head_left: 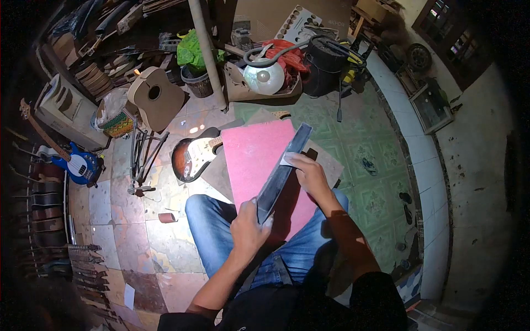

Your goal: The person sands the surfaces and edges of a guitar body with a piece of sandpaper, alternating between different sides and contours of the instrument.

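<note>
My left hand [248, 229] is closed round the near end of a long, flat dark grey bar [277, 185], which slants away to the upper right above my lap. Near the bar's far end, my right hand [310, 175] pinches a small folded white piece [286, 159], paper or cloth, against its face. I cannot tell what the bar is made of. Beneath it lies a pink board [251, 160], reaching from between my knees over grey sheets on the floor. Left of the board rests a sunburst electric guitar [196, 157], its neck partly hidden.
A blue bass guitar [80, 165], a metal stand [144, 160] and an unfinished acoustic guitar body [156, 96] are at the left. Along the back are a potted plant [194, 52], a pole [207, 55], a box holding a round lamp [264, 76] and a black bucket [327, 63].
</note>
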{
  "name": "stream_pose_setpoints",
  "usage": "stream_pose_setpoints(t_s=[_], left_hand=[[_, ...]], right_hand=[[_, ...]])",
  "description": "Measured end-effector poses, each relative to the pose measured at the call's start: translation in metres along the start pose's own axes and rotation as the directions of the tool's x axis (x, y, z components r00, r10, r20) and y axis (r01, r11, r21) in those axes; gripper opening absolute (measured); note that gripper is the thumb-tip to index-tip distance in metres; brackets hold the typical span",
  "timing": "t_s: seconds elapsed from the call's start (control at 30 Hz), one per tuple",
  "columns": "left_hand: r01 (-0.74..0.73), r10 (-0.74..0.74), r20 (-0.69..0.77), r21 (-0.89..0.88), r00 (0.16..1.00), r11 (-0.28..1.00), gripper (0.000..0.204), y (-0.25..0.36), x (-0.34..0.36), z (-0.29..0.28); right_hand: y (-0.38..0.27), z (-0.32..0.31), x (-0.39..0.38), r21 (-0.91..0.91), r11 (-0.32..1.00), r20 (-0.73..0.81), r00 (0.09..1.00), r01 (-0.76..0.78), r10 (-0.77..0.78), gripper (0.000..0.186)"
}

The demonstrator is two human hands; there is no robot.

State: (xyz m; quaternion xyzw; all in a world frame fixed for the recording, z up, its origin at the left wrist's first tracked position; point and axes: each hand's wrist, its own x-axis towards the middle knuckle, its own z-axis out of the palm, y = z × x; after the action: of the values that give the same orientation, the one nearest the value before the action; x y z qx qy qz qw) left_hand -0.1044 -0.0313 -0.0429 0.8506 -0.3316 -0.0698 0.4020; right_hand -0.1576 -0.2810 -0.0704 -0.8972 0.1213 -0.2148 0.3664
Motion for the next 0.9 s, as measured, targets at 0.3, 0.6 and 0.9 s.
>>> stream_pose_setpoints(t_s=[0.3, 0.6, 0.9], left_hand=[[0.000, 0.000, -0.006, -0.010, 1.000, 1.000, 0.054, 0.002, 0.001, -0.002], [0.007, -0.007, 0.001, -0.012, 1.000, 1.000, 0.053, 0.001, 0.001, -0.003], [0.006, -0.006, -0.002, 0.003, 1.000, 1.000, 0.056, -0.002, 0.003, -0.005]], right_hand=[[-0.008, 0.000, 0.002, -0.093, 0.996, -0.026, 1.000, 0.004, -0.006, 0.052], [-0.021, 0.006, -0.010, 0.001, 1.000, -0.033, 0.999, -0.012, 0.012, 0.050], [-0.084, 0.012, -0.041, 0.013, 0.998, -0.060, 0.997, 0.057, -0.056, 0.050]])
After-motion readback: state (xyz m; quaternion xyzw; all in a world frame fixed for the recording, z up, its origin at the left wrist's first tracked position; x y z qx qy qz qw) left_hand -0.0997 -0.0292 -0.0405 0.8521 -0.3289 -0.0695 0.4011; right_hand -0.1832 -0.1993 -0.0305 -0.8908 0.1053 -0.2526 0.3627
